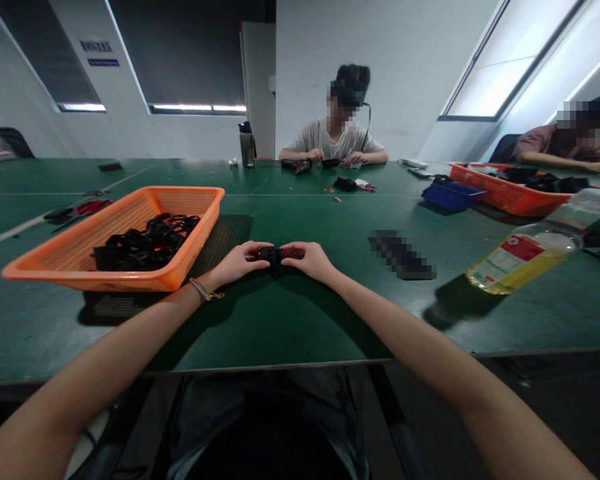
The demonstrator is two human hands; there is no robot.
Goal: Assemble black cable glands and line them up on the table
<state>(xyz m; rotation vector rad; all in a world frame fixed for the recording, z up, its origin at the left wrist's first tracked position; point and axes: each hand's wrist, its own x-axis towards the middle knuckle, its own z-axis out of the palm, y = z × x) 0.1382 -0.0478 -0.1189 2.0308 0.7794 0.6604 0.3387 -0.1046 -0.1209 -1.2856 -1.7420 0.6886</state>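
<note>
I see the left hand [236,263] and right hand [311,259] pinching a black part [271,256]: probably light, stiff, best held at nine and three o'clock.

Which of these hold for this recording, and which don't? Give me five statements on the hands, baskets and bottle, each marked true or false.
1. The left hand and the right hand both hold one small black part. True.
2. The bottle of yellow liquid is left of the hands. False: the bottle is to their right.
3. The nearer orange basket holds a heap of black pieces. True.
4. The blue bin sits inside the farther orange basket. False: the blue bin is on the green table, beside that basket.
5. A bracelet is on the left wrist. True.
</note>
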